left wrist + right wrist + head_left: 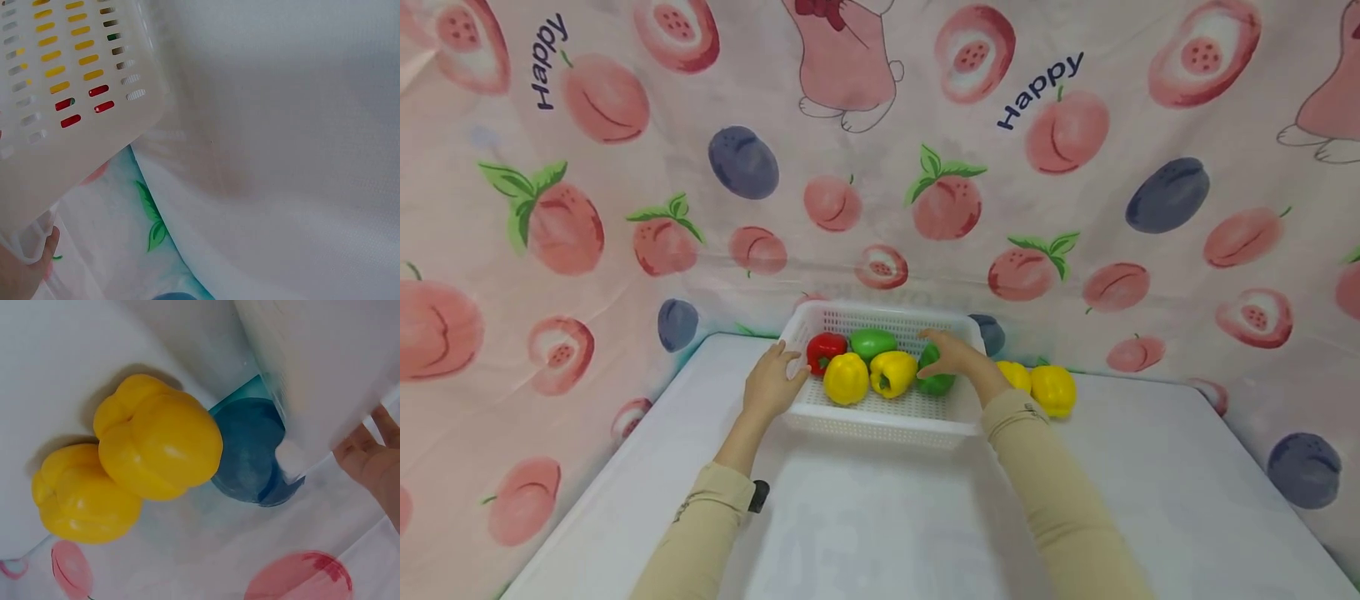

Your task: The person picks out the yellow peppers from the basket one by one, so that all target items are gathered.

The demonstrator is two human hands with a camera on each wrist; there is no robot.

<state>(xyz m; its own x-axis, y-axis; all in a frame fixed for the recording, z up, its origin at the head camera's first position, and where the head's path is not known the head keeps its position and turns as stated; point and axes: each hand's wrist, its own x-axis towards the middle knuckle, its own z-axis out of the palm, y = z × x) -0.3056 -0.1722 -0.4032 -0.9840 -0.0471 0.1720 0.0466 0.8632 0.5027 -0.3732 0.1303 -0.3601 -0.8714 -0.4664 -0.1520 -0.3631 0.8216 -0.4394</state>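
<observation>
Fruit-printed pink cloth [850, 158] hung behind and beside the white tabletop [1180, 483]. Near its far edge sat a white basket [880, 432] holding red, yellow and green peppers [846, 379]. The left hand [772, 381] was at the basket's left rim, grip unclear; the right hand [957, 354] had its fingers apart over a green pepper [936, 384]. Two yellow peppers [159, 444] lay right of the basket.
</observation>
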